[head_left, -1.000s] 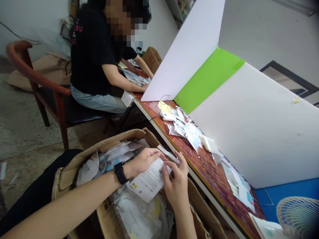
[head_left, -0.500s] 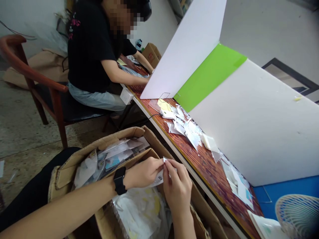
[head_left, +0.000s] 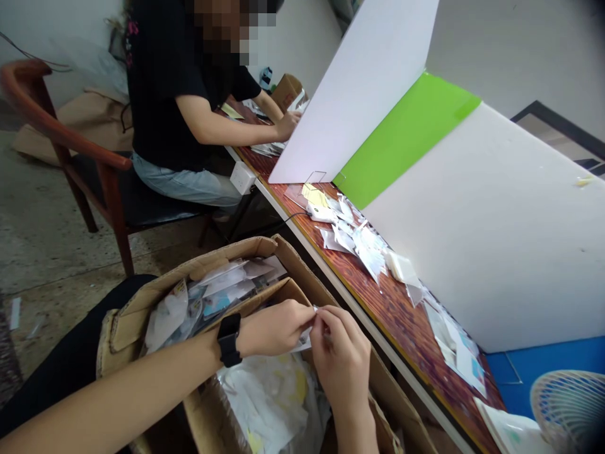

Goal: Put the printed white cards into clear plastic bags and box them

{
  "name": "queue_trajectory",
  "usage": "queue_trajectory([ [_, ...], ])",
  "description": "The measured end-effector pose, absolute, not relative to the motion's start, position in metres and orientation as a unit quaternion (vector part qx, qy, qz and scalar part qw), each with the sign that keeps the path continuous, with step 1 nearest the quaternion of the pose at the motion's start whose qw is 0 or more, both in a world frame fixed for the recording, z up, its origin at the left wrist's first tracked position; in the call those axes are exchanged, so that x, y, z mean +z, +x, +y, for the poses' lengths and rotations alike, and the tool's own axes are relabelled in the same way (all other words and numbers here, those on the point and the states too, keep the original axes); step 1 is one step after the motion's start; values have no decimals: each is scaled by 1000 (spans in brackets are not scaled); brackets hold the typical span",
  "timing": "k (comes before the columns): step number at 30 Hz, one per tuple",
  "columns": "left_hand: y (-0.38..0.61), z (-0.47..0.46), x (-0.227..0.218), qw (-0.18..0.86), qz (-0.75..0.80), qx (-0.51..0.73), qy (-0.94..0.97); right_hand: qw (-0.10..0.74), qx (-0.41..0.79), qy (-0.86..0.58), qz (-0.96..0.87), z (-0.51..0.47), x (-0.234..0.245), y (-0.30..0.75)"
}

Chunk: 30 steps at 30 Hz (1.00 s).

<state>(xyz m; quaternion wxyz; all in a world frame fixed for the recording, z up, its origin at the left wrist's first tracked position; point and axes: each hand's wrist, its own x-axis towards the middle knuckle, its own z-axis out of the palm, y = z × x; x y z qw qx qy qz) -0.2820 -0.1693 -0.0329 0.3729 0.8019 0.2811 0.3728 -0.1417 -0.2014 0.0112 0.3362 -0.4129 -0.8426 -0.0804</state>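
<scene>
My left hand (head_left: 274, 328), with a black watch (head_left: 229, 340) on its wrist, and my right hand (head_left: 341, 359) meet above a cardboard box (head_left: 198, 274) on my lap. Both pinch a small white printed packet (head_left: 305, 340) between their fingertips; most of it is hidden behind the fingers. Under the hands the box holds crumpled clear plastic bags (head_left: 274, 403), and its far half holds more packets (head_left: 212, 296).
A long wooden table (head_left: 392, 309) runs along my right, strewn with small white packets (head_left: 363, 249). White and green divider boards (head_left: 406, 132) stand on it. A fan (head_left: 567, 403) sits at the lower right. Another person in a black shirt (head_left: 165, 82) works on a wooden chair (head_left: 57, 139).
The packet, held out flat a second ago, is now bunched small between both sets of fingertips. The other person's hand has lifted towards the divider.
</scene>
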Motion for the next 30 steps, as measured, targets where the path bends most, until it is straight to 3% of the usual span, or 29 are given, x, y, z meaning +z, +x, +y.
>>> queue_trajectory([
  [4,-282,-171,-32,367,277,376,805,389,28,-462,-797,-200,14,-139],
  [9,-281,-172,-31,368,273,376,805,399,46,-457,-794,-198,21,-131],
  [20,-279,-172,-36,346,296,350,819,287,-29,-398,-871,-202,20,-126],
  [25,-280,-171,-36,339,302,337,825,225,-119,-396,-882,-203,20,-134],
  [30,-280,-171,-36,350,299,336,822,224,-170,-409,-868,-203,15,-139],
])
